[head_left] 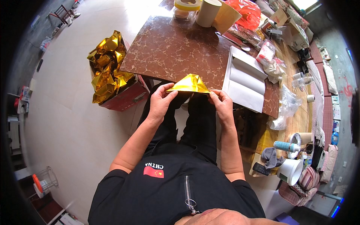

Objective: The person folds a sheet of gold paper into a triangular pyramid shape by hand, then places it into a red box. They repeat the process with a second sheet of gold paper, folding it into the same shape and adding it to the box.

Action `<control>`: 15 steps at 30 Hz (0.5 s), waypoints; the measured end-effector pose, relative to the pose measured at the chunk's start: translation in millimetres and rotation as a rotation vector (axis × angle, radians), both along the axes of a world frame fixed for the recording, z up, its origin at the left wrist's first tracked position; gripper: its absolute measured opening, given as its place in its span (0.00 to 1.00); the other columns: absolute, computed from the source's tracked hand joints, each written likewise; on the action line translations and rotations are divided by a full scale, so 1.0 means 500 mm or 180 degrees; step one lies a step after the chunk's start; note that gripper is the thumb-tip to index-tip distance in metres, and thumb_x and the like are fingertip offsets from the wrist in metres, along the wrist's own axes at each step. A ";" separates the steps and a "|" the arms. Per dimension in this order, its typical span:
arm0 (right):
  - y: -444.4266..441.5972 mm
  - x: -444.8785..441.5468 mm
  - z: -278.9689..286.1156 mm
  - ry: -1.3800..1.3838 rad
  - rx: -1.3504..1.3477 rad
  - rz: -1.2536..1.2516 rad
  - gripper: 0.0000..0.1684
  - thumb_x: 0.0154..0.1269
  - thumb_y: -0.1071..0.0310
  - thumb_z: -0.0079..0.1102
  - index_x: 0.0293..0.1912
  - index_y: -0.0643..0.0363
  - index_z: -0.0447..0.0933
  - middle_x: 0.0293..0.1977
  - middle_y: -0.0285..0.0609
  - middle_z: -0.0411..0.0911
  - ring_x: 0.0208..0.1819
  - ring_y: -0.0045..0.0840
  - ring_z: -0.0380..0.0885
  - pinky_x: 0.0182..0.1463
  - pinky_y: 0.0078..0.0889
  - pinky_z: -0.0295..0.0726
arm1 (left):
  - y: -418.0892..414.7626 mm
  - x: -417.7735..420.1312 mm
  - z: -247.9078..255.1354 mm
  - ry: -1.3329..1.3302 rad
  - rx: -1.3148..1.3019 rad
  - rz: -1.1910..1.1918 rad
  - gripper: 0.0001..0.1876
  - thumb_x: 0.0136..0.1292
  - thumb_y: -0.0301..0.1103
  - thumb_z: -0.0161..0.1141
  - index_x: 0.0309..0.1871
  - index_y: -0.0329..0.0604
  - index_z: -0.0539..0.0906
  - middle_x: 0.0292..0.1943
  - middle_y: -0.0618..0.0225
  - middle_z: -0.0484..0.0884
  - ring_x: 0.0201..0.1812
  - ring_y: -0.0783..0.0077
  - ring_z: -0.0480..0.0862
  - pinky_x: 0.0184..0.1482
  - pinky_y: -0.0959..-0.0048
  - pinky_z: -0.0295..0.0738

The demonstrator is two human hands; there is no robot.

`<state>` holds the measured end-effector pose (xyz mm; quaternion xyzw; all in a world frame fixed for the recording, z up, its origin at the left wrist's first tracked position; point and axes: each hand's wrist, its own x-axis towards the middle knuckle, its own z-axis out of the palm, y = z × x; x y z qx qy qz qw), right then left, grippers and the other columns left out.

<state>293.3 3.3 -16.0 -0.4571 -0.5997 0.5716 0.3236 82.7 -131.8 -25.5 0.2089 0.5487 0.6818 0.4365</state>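
A piece of folded gold foil paper [189,84] is stretched between my two hands at the near edge of the marble-patterned table [180,53]. My left hand [162,101] pinches its left corner between thumb and fingers. At the opposite corner, my right hand [222,104] grips it the same way. The foil rises to a blunt peak in the middle and has a straight lower edge facing me. Right of it, a stack of white paper sheets [244,81] with fold creases lies on the table.
A red cardboard box [123,97] heaped with folded gold foil pieces [108,67] stands on the floor left of the table. Tape rolls [188,5], a paper roll [208,14] and a red plastic bag [244,12] sit at the far edge. A spoon [244,47] lies nearby.
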 end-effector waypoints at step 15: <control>-0.011 -0.011 0.005 -0.0308 0.0733 -0.0379 0.11 0.75 0.63 0.70 0.46 0.63 0.88 0.28 0.33 0.86 0.30 0.11 0.78 0.37 0.20 0.78 | 0.014 0.007 -0.004 0.0543 -0.0051 0.0062 0.22 0.68 0.25 0.72 0.63 0.30 0.81 0.53 0.59 0.89 0.52 0.74 0.88 0.58 0.74 0.83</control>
